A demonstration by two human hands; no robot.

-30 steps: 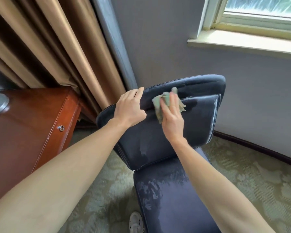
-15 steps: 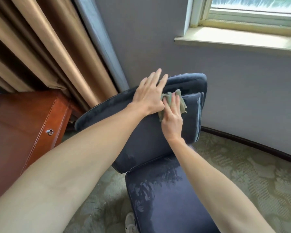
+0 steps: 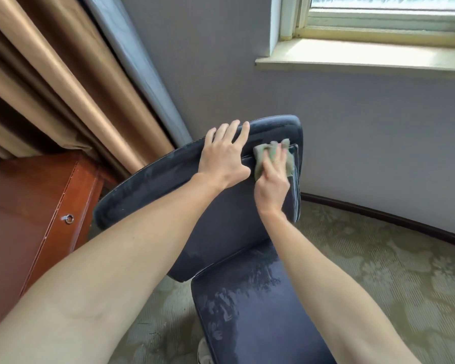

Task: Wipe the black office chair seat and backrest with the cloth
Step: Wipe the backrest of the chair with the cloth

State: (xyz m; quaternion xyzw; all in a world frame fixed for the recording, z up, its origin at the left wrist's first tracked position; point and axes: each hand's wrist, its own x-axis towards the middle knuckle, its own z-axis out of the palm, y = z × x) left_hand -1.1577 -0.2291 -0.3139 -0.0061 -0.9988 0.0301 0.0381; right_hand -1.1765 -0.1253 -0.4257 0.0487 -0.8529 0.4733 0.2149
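— Where's the cloth?
— Centre frame: left hand (image 3: 225, 157) lies flat, bracing the backrest (image 3: 153, 187) top; right hand (image 3: 272, 181) presses the green cloth (image 3: 260, 155), fingers flat, at its right corner.
— Risk?
— Bunched cloth may slip off that edge.

Left hand (image 3: 225, 157): centre of frame, palm down, fingers straight.
Right hand (image 3: 272, 183): just right, fingers extended flat.

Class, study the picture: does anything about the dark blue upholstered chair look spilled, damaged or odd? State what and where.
The dark blue upholstered seat carries pale, blotchy smears across its left side, unlike the evener backrest. They look like damp or brushed-nap marks, not damage.
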